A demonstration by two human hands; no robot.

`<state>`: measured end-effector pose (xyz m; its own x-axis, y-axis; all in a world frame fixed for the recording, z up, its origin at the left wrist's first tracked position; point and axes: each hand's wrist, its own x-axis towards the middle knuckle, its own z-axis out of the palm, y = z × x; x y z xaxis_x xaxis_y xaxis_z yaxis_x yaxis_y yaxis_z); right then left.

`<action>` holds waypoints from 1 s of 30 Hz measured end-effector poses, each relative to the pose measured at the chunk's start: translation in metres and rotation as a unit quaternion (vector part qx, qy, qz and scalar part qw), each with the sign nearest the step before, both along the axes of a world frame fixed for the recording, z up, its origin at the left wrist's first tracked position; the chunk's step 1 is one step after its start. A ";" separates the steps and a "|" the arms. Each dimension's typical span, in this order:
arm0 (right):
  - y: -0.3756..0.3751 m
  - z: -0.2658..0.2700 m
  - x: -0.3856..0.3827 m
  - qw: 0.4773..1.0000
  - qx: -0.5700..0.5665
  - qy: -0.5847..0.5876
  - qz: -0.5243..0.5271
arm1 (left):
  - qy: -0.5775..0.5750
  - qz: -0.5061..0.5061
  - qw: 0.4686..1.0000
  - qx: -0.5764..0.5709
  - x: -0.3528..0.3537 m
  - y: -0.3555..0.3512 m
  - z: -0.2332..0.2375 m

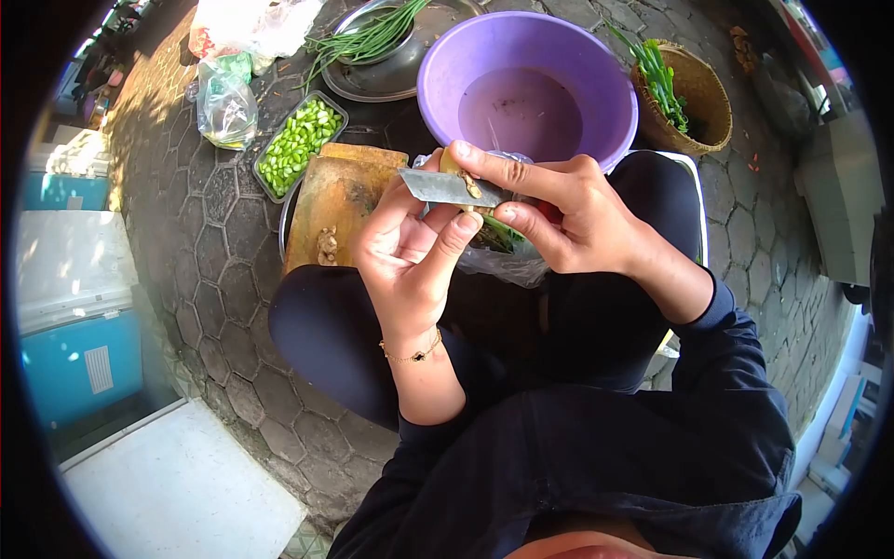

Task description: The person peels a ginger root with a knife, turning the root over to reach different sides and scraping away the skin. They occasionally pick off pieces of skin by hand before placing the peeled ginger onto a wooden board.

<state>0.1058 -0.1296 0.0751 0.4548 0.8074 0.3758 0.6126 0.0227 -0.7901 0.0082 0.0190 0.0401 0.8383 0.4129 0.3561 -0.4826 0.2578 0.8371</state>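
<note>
My left hand (414, 247), with a thin bracelet at the wrist, pinches a small knobbly root (468, 183) that looks like ginger, between thumb and fingers. My right hand (577, 210) is closed around a knife whose broad grey blade (438, 187) points left and lies across the root. The handle is mostly hidden in my fingers. Below and left, a wooden chopping board (312, 210) carries another piece of root (327, 245). Under my hands, a clear plastic bag (517, 265) with green leaves in it shows in part.
A purple basin (610, 79) with some water stands ahead. To its left are a metal tray (358, 91) bearing long green beans (372, 45) and a container of chopped green vegetables (300, 144). A wicker basket (708, 107) with greens stands right. Plastic bags (226, 107) lie far left.
</note>
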 end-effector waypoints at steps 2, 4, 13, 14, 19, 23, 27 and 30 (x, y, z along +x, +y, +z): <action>0.000 0.002 0.000 1.000 -0.009 -0.013 -0.017 | -0.003 -0.001 1.000 -0.001 0.001 -0.002 0.001; 0.003 0.000 0.000 1.000 0.005 -0.013 -0.023 | -0.004 -0.002 1.000 -0.001 0.001 -0.002 0.001; 0.005 -0.009 0.003 0.997 0.033 0.075 -0.015 | 0.021 0.002 1.000 0.008 0.000 0.000 -0.001; 0.006 -0.007 0.004 0.992 0.040 0.122 -0.006 | 0.022 0.003 1.000 0.009 0.001 0.000 -0.001; 0.002 0.007 0.000 0.947 0.053 0.316 0.027 | 0.019 -0.021 0.992 -0.127 0.000 0.005 0.003; 0.004 -0.007 0.004 0.990 0.051 0.124 0.044 | 0.002 -0.035 0.986 -0.160 0.001 0.007 -0.001; 0.005 -0.011 0.007 0.993 0.051 0.107 0.008 | 0.021 -0.029 0.990 -0.136 0.003 0.007 -0.002; 0.002 -0.003 0.006 0.996 0.000 0.090 -0.003 | 0.024 -0.012 0.994 -0.106 0.003 0.003 -0.001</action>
